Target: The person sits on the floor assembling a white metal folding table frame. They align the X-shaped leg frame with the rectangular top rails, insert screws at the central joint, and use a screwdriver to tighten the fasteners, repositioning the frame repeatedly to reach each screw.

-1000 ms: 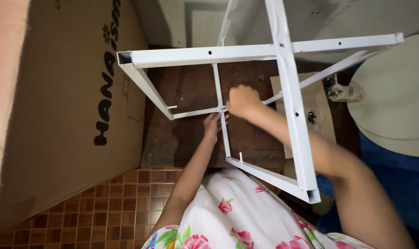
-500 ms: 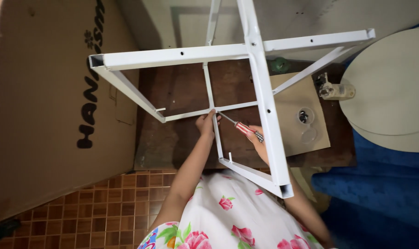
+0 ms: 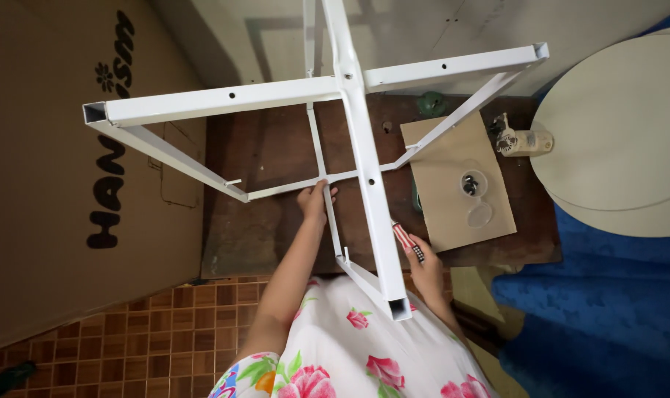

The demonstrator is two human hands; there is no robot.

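View from above of a white metal frame (image 3: 350, 96) of square tubes and thin cross-rods, standing upended on a dark wooden table (image 3: 276, 147). The left hand (image 3: 314, 202) rested at the junction of the thin rods, its grip narrow, fingers pinching or steadying the rod where the pieces crossed. The right hand (image 3: 426, 267), lower and partly hidden behind the main tube, was closed around a red-and-white striped screwdriver (image 3: 407, 241), whose tip could not be seen. The frame appeared top-heavy and held at only one point; a sideways push from the tool hand would probably tip or twist it, and the open tube end (image 3: 399, 308) sat close to the floral dress (image 3: 350, 354), where it might snag or jab. A slip of the driver near the left fingers would also be a likely hazard. On a cardboard sheet (image 3: 453, 184) lying on the table lay a small clear cup of dark screws (image 3: 470, 183) with a clear lid (image 3: 479, 215) beside it, within easy reach of being knocked. A large cardboard box (image 3: 70, 184) hemmed in the left side; a round pale tabletop (image 3: 615, 140) and a blue cloth (image 3: 608, 309) crowded the right, with a small pale fitting (image 3: 519, 140) between.
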